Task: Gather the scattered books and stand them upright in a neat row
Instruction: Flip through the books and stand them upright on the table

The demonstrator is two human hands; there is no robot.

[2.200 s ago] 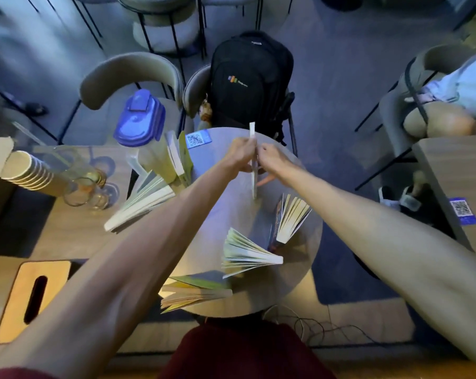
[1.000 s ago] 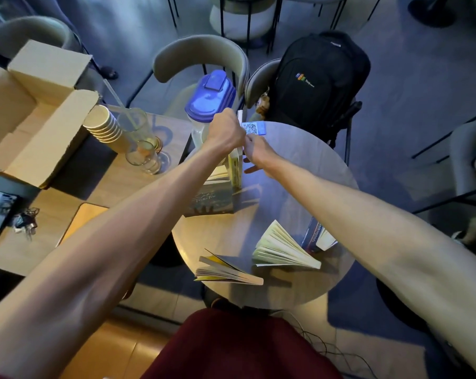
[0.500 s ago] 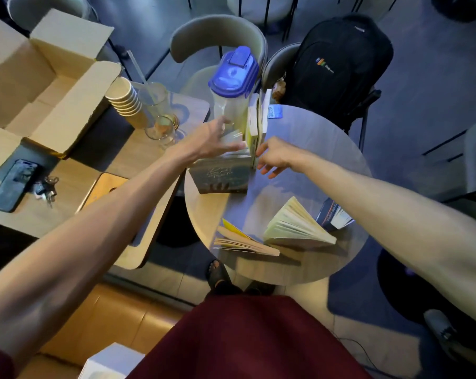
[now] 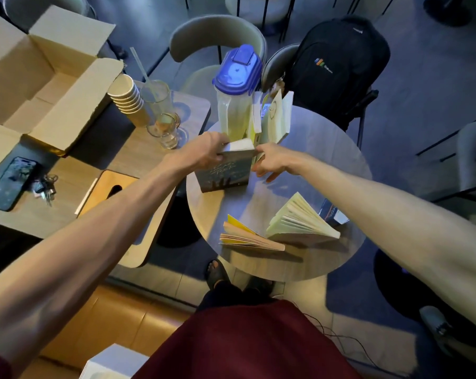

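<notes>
On the round table point(image 4: 327, 149) a dark-covered book point(image 4: 225, 170) stands upright at the left side. My left hand point(image 4: 204, 153) grips its top left corner. My right hand point(image 4: 269, 161) touches its right edge, fingers partly spread. Behind it several pale books point(image 4: 275, 119) stand leaning against a clear jug with a blue lid point(image 4: 235, 91). Two books lie fanned open near the front edge: a yellow-covered one point(image 4: 247, 237) and a cream one point(image 4: 299, 220). A dark blue book point(image 4: 332, 213) lies flat under my right forearm, mostly hidden.
A black backpack point(image 4: 340, 64) sits on the chair behind the table. On the wooden table at left are stacked paper cups point(image 4: 127, 98), two glasses point(image 4: 163, 124), an open cardboard box point(image 4: 40, 77), a phone point(image 4: 10, 181) and keys point(image 4: 45, 186).
The thin book went from mid-table to the row by the jug. Both hands then dropped to the dark book, and my left hand has closed on its top. The view shifted left.
</notes>
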